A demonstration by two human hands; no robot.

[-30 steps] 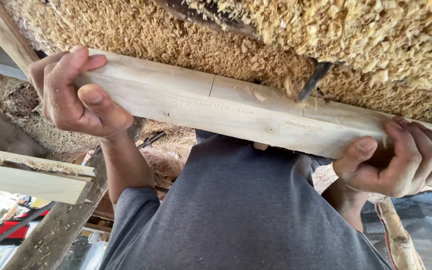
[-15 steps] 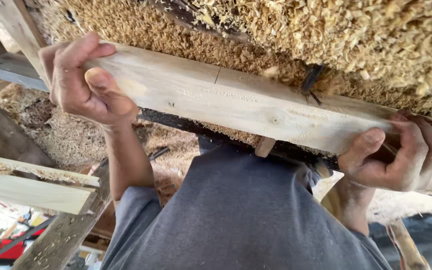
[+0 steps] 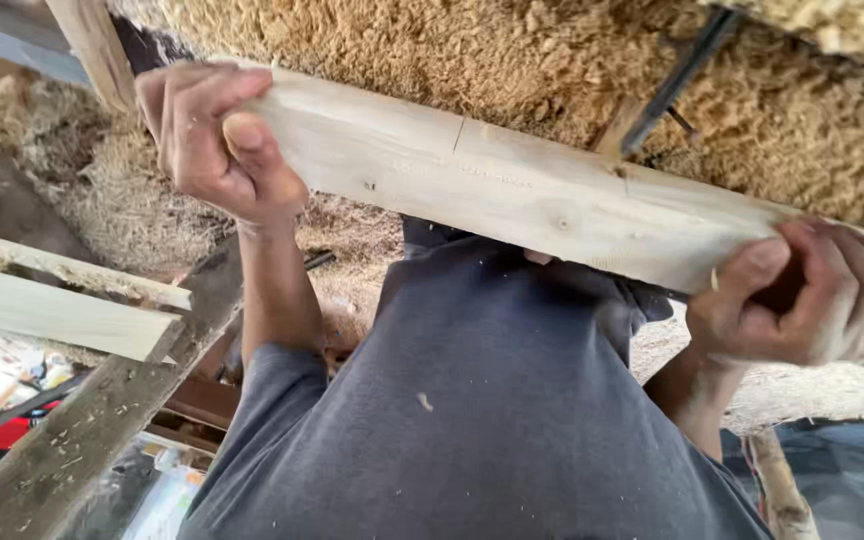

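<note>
Above your grey shirt (image 3: 492, 420), you hold the pale wooden plank (image 3: 512, 190) slanted under the sawdust heap (image 3: 472, 70), left hand (image 3: 217, 140) and right hand (image 3: 802, 295) each closed around one end, so keep both grips even and firm.

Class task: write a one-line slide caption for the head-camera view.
Left hand and right hand grip a pale wooden plank above a sawdust heap.
</note>
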